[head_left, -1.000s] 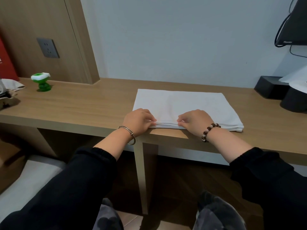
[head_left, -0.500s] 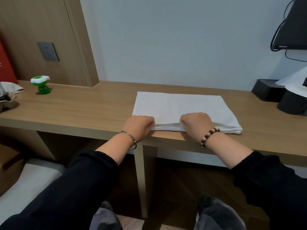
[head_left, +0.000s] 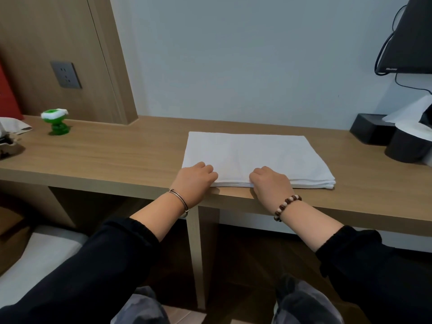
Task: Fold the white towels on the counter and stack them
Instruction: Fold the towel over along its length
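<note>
- white folded cloth towel (head_left: 257, 155) lies flat on long light-brown wooden counter (head_left: 117, 155), right of centre, near edge of towel close to counter's front edge, several layers visible along that near edge and at right corner
- left hand (head_left: 195, 181) on towel's near-left corner, knuckles up, fingers curled down around the edge; fingertips hidden
- right hand (head_left: 271, 183) on near edge toward the middle, fingers curled, thumb tucked against the stacked layers, clamped on the edge
- hands apart, a strip of towel edge between them
- thin silver metal bangle (head_left: 180, 199) on left wrist, brown-and-cream beaded bracelet (head_left: 287, 206) on right wrist, black sleeves (head_left: 105, 265) pushed up both forearms
- small green plastic figure with white top (head_left: 55, 122) upright at far left of counter, well apart from towel
- grey wall socket (head_left: 66, 74) on wood panel above the figure
- black rectangular box (head_left: 371, 128) and black round container (head_left: 408, 146) at right end of counter, white paper on top of them
- black screen (head_left: 409, 36) with cables at upper right, on the wall
- white cushion (head_left: 35, 258) below counter, lower left
</note>
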The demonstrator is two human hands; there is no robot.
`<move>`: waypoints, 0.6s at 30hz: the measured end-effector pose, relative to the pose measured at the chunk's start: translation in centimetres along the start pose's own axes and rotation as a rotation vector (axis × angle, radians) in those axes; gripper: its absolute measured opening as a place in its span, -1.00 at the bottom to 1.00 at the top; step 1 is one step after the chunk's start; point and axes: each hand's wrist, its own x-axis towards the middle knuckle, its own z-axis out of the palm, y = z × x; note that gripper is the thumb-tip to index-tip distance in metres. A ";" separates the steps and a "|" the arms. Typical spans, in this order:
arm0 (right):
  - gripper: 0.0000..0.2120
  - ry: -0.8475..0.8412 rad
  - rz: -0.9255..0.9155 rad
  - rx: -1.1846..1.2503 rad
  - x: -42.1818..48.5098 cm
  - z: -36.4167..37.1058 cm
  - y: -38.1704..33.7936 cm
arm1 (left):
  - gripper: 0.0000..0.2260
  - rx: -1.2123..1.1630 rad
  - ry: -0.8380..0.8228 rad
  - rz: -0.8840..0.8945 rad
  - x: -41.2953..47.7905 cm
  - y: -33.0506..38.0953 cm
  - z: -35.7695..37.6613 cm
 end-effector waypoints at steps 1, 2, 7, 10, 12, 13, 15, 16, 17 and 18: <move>-0.84 -0.005 0.002 0.008 0.1 -0.1 0.1 | -0.79 0.001 -0.053 -0.066 0.1 0.0 0.4; -0.82 -0.010 0.014 0.028 0.2 -0.2 0.2 | -0.79 0.010 -0.078 -0.095 0.1 -0.1 0.7; -0.78 -0.008 0.193 0.054 -0.2 -1.0 1.6 | -0.86 0.001 -0.059 -0.112 0.2 -0.2 1.0; -0.80 0.020 0.202 0.009 -0.4 -1.6 2.4 | -0.87 -0.006 -0.061 -0.134 0.1 -0.1 0.9; -0.81 0.096 0.174 -0.006 -0.6 -1.7 2.6 | -0.87 -0.010 -0.064 -0.144 0.2 -0.1 0.9; -0.81 0.110 0.155 -0.013 -0.9 -1.6 2.6 | -0.88 -0.007 -0.064 -0.146 0.2 0.0 0.9; -0.81 0.079 0.128 0.014 -1.6 -1.1 2.6 | -0.88 -0.006 -0.056 -0.151 0.3 -0.1 0.9; -0.82 0.062 0.132 0.052 -2.0 -0.8 2.7 | -0.88 -0.005 -0.055 -0.154 0.3 0.0 0.9; -0.83 0.055 0.147 0.095 -2.2 -0.7 2.8 | -0.88 -0.004 -0.055 -0.154 0.3 0.0 0.8; -0.85 0.055 0.163 0.131 -2.2 -0.6 3.0 | -0.88 -0.003 -0.057 -0.156 0.3 0.0 0.9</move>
